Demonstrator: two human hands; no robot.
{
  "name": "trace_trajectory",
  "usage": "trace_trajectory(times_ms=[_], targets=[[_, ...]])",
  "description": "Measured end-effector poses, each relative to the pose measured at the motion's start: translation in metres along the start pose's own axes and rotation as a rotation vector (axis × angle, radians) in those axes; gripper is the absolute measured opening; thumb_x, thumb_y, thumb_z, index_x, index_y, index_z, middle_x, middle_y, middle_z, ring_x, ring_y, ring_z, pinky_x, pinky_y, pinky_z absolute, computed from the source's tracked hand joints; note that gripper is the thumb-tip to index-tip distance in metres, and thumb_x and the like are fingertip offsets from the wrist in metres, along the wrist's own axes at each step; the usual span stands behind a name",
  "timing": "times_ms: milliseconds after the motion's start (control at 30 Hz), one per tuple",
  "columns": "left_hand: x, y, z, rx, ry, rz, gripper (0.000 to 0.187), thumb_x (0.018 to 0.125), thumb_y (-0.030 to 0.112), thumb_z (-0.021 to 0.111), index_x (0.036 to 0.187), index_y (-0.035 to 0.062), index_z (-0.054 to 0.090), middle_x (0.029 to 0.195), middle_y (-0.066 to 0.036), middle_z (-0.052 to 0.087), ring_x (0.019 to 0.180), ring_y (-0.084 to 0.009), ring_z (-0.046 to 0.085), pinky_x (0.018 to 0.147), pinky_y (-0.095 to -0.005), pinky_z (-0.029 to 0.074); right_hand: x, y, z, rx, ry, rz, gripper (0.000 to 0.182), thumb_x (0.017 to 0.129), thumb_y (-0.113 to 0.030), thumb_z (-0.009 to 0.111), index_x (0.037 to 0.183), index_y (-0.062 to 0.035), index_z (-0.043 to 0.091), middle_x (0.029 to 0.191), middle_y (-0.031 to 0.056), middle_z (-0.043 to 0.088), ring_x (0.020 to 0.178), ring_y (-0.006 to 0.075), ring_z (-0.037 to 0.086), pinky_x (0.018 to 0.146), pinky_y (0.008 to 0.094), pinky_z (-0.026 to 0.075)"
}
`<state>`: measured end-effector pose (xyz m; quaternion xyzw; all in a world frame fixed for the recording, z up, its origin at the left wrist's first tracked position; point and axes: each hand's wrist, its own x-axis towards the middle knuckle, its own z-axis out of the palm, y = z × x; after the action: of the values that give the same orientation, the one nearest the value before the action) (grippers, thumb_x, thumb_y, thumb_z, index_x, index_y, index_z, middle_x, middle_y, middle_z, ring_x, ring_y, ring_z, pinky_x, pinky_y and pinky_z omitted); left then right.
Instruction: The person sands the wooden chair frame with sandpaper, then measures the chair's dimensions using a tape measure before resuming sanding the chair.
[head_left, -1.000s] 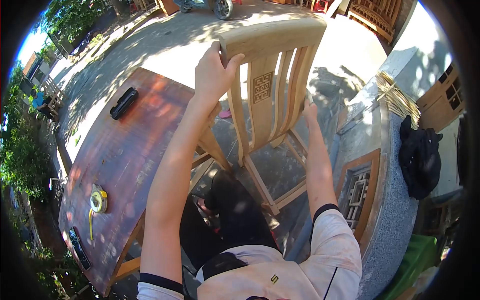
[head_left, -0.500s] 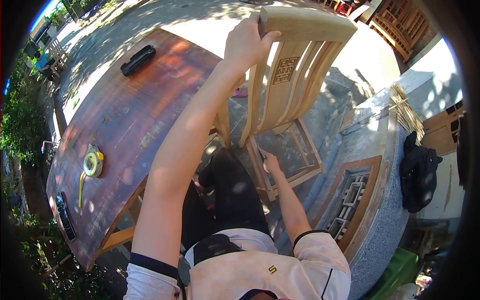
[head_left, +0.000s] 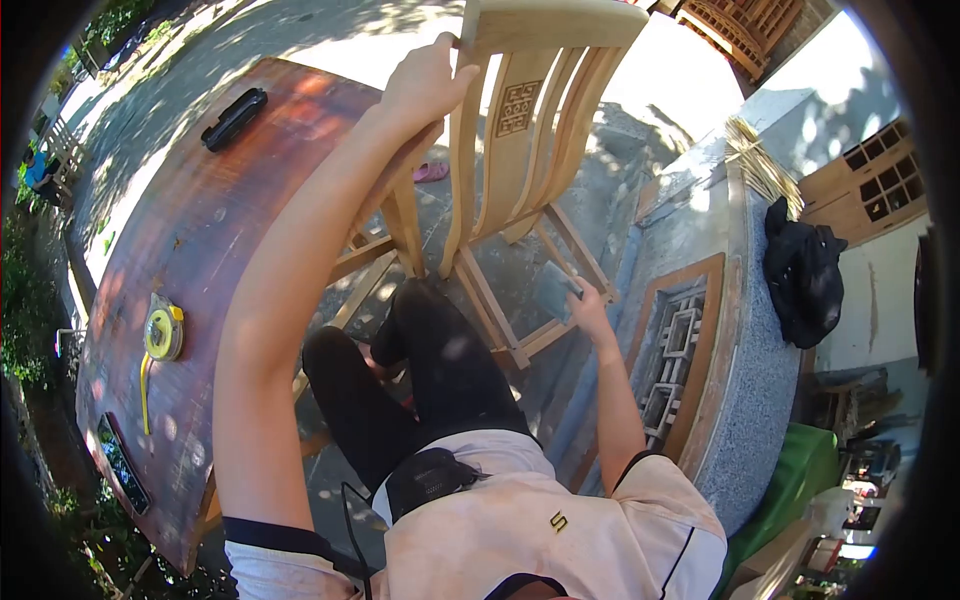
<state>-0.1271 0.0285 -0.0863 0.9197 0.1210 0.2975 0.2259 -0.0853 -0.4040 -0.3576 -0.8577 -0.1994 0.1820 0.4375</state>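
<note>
My left hand (head_left: 426,86) grips the left end of the top rail of a bare wooden chair frame (head_left: 555,30). The chair stands upright, with slatted back, a carved square pattern in its middle slat, and an open seat frame. Lower down, my right hand (head_left: 591,312) is closed on a flat grey rectangular piece (head_left: 553,290), its exact kind unclear. That piece overlaps the seat frame's right side in this view. My dark-trousered knees (head_left: 430,320) are in front of the chair.
Left of me, a reddish wooden table (head_left: 230,230) bears a yellow tape measure (head_left: 164,332), a phone (head_left: 122,465) and a black case (head_left: 234,119). On the right are a stone ledge (head_left: 750,400), a black bag (head_left: 803,272) and a straw bundle (head_left: 760,165). A person sits far left.
My right hand has moved right, away from the seat frame's left rail, and the grey piece now shows broadly. My left hand stays on the top rail while the view has shifted.
</note>
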Motion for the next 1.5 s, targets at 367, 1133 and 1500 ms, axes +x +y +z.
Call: trace_trajectory(times_ms=[367, 1133, 1500], targets=[[-0.118, 0.023, -0.04, -0.072, -0.095, 0.323, 0.06, 0.09, 0.031, 0.076, 0.134, -0.003, 0.054, 0.126, -0.023, 0.063, 0.115, -0.0366, 0.062, 0.095, -0.0425, 0.052, 0.029, -0.233, 0.005, 0.403, 0.079, -0.407, 0.017, 0.095, -0.005, 0.064, 0.11, 0.0014, 0.069, 0.084, -0.0025, 0.063, 0.078, 0.0045, 0.055, 0.069, 0.0238, 0.045], [-0.092, -0.046, -0.234, 0.204, -0.044, -0.42, 0.085, 0.088, 0.062, 0.069, 0.14, -0.0032, 0.054, 0.117, -0.024, 0.069, 0.106, -0.032, 0.069, 0.089, -0.0402, 0.056, 0.09, -0.393, 0.134, 0.119, 0.253, -0.643, 0.028, 0.095, -0.028, 0.062, 0.113, -0.0088, 0.073, 0.104, 0.0092, 0.077, 0.099, 0.0276, 0.072, 0.088, 0.0376, 0.055], [-0.261, 0.003, -0.318, 0.797, -0.573, -0.61, 0.079, 0.088, 0.059, 0.066, 0.14, 0.0, 0.055, 0.128, -0.027, 0.063, 0.122, -0.0397, 0.06, 0.103, -0.0466, 0.047, 0.092, -0.389, 0.134, 0.155, 0.256, -0.653, 0.022, 0.093, -0.022, 0.062, 0.106, -0.0115, 0.076, 0.097, 0.011, 0.075, 0.091, 0.0297, 0.071, 0.083, 0.0395, 0.054]])
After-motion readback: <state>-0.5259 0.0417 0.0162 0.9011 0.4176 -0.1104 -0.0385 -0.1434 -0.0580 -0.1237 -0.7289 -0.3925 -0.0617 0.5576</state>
